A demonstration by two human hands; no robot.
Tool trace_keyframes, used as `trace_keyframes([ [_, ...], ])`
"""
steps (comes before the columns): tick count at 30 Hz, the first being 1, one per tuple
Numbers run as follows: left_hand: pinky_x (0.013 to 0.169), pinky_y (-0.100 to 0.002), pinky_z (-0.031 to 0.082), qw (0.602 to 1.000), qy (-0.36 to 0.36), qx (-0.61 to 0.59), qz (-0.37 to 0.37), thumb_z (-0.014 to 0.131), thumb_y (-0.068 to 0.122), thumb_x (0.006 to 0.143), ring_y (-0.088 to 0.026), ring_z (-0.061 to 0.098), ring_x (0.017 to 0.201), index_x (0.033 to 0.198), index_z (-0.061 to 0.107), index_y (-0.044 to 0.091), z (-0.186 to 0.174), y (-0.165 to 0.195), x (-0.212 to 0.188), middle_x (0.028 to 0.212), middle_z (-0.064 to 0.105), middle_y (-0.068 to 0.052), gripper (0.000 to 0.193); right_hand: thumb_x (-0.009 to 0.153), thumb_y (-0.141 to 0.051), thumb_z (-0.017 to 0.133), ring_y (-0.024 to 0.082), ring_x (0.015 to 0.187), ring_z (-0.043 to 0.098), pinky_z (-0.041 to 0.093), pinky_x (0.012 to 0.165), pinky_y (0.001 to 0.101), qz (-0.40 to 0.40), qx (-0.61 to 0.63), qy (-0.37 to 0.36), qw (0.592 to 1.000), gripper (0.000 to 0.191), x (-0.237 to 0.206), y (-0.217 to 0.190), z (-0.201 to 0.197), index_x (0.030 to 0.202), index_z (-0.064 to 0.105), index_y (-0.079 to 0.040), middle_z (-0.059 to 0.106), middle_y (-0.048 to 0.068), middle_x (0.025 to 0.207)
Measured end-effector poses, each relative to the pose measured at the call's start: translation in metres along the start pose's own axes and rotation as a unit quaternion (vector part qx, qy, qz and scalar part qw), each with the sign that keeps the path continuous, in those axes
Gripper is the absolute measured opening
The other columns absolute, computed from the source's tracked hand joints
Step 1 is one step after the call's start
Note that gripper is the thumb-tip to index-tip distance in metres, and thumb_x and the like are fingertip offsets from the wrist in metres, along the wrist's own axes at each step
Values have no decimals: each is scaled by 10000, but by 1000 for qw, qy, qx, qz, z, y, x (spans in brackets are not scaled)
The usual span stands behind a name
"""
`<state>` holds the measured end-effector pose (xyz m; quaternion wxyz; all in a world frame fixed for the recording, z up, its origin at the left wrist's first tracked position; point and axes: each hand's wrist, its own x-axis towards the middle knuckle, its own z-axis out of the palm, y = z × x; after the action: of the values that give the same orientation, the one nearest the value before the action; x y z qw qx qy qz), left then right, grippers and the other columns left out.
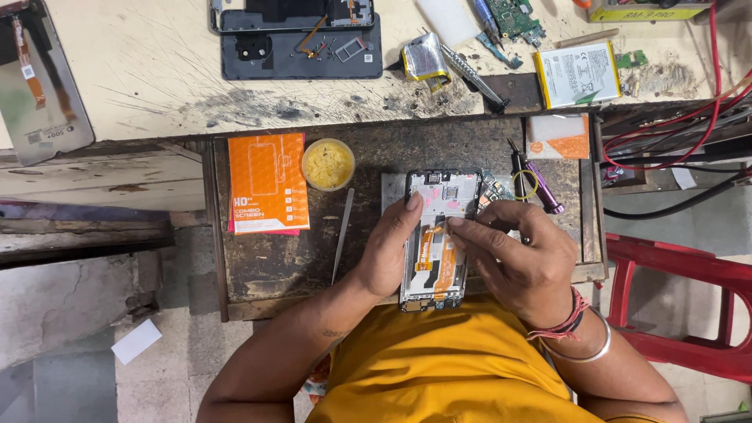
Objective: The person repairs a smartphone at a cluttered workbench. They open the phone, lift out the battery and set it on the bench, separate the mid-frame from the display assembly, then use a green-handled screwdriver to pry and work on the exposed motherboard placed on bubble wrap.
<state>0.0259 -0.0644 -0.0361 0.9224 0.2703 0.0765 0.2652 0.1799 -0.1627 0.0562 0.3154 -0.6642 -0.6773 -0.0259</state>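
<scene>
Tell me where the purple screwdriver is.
In the head view, the purple screwdriver lies on the dark lower bench, just right of the opened phone and above the right hand.

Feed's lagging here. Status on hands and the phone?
Left hand steadies the phone frame by its left edge. Right hand fingertips on the orange flex at mid-frame. Tweezers lie left, screwdriver right; nothing blocking.

- The single head camera looks almost straight down from above the person's own yellow shirt (450,368).
- It sits close over the pull-out table (274,258).
- The upper workbench (157,70) crosses the frame's top; the floor (70,376) shows lower left.
</scene>
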Motion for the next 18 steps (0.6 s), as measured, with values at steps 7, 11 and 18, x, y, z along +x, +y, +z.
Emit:
trace_keyframes([
  [7, 910, -313, 574, 1000, -12, 11, 3, 390, 435, 1152, -164, 692, 1038, 1387, 550, -27, -2, -1, -1, 1182, 687, -128, 543, 725, -42, 878, 176, 827, 672, 540, 687, 313, -4, 10, 5, 1000, 431, -1, 1, 0, 1126, 794, -176, 673, 56, 996],
  [11, 903, -315, 573, 1000, -21, -1, 8, 375, 434, 1181, -172, 694, 1038, 1396, 564, -31, -2, -3, -3, 1182, 689, -135, 546, 737, -42, 898, 172, 813, 668, 532, 675, 311, -2, 11, 14, 1000, 423, -4, 1, 2, 1125, 791, -172, 668, 61, 989],
  [18, 947, -327, 575, 999, -17, -34, 4, 359, 433, 1163, -182, 693, 1086, 1395, 558, -16, -4, -7, -3, 1219, 685, -130, 543, 684, -11, 855, 177, 832, 683, 549, 698, 314, -4, 23, -1, 1000, 490, -6, 5, 0, 1140, 787, -177, 661, 67, 1008],
])
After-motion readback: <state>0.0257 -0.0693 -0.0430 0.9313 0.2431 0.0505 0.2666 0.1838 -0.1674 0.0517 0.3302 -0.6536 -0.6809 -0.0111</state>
